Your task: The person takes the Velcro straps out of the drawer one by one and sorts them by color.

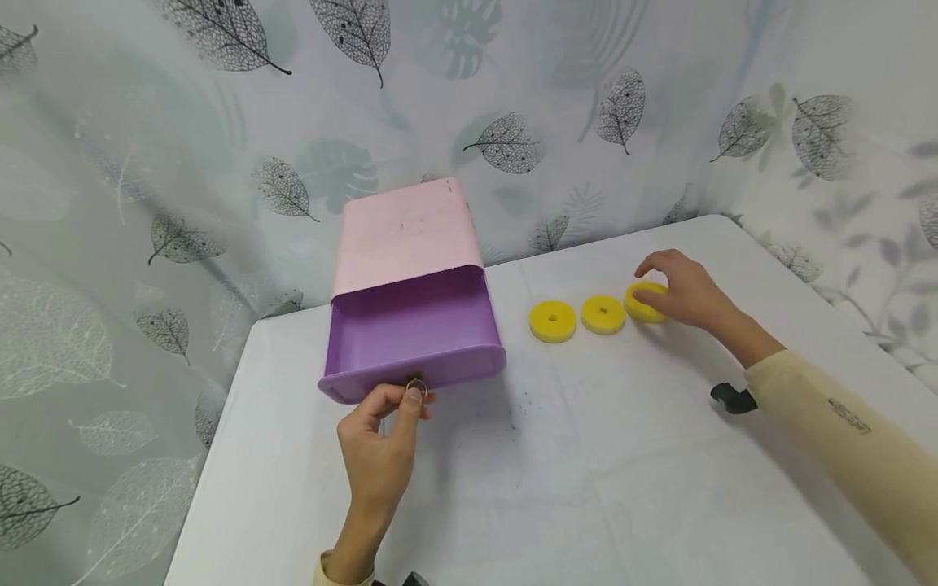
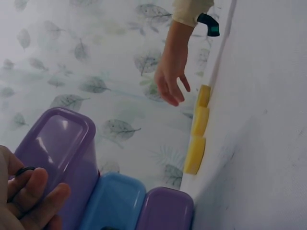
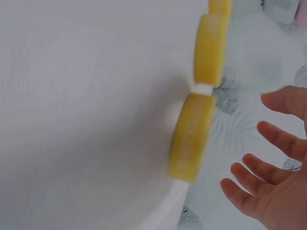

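The thumb and fingers of the left hand [image 1: 379, 456] pinch a small ring [image 1: 415, 381], and the ring sits at the front of a purple drawer [image 1: 410, 330]. Just beyond those fingertips the drawer stands pulled out, its bare inside showing. Behind it, farther from the fingers, is the pink casing [image 1: 406, 232] that it slides from. Below the left fingers, as the left wrist view shows, are a blue drawer [image 2: 115, 201] and, under that, a lower purple drawer [image 2: 165, 208].

The fingers of the right hand [image 1: 687, 291] are spread apart and hold nothing; thumb and fingertips hang over the nearest yellow disc [image 1: 645, 316], and the right wrist view shows a gap between them and it. Next out from these fingers, toward the left hand, lies the middle disc [image 1: 603, 323], then the far disc [image 1: 551, 332], all three flat in a row on the white table [image 1: 542, 472]. Back from the right fingers, beside the sleeve [image 1: 835, 431], is a dark curved piece [image 1: 730, 399]. Past both hands' fingertips hangs a leaf-print cloth [image 1: 432, 106].
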`<state>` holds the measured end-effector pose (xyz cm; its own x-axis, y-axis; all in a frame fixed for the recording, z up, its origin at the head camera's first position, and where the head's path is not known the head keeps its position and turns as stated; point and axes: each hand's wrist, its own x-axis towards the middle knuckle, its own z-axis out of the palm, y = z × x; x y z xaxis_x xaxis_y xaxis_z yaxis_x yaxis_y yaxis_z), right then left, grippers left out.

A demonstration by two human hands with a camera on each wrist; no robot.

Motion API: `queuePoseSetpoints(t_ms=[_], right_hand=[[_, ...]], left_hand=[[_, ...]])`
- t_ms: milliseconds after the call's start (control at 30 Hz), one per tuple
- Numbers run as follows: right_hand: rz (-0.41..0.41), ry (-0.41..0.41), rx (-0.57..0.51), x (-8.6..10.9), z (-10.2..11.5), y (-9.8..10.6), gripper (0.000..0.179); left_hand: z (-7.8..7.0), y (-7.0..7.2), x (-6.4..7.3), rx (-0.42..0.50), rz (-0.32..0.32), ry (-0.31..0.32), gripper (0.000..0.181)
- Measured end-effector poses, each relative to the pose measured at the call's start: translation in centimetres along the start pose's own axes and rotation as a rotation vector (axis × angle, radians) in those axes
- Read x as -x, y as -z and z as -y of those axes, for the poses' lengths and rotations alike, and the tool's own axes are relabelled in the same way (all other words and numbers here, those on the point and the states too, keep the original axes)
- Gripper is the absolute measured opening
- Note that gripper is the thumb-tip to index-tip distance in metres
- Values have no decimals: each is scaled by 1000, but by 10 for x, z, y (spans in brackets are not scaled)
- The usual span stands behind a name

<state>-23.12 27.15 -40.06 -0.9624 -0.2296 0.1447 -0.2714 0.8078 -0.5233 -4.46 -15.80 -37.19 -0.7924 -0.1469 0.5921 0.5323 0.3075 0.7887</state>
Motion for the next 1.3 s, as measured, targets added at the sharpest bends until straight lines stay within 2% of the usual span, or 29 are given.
queuePoseSetpoints(t_ms=[167,300,433,967,1133,1300], right_hand=[[-128,66,-61,12,27,6,25],[-166,134,-106,20,44,8,31],[-180,184,-132,26,58,9,39],[-210,389,-186,38,112,3,37],[-200,419,-211,41,124,-3,37],[-170,417,-231,43,133,-13,35]], left_hand=[[2,-1,-9,-2,-1,-9,21],[4,-2,-16,2,-2,-7,22],[5,-3,-23,-5,-9,-5,22],[20,-11,-48,0,-14,44,21],[25,-12,-56,17,3,67,23],[27,-14,-63,-17,7,91,20]])
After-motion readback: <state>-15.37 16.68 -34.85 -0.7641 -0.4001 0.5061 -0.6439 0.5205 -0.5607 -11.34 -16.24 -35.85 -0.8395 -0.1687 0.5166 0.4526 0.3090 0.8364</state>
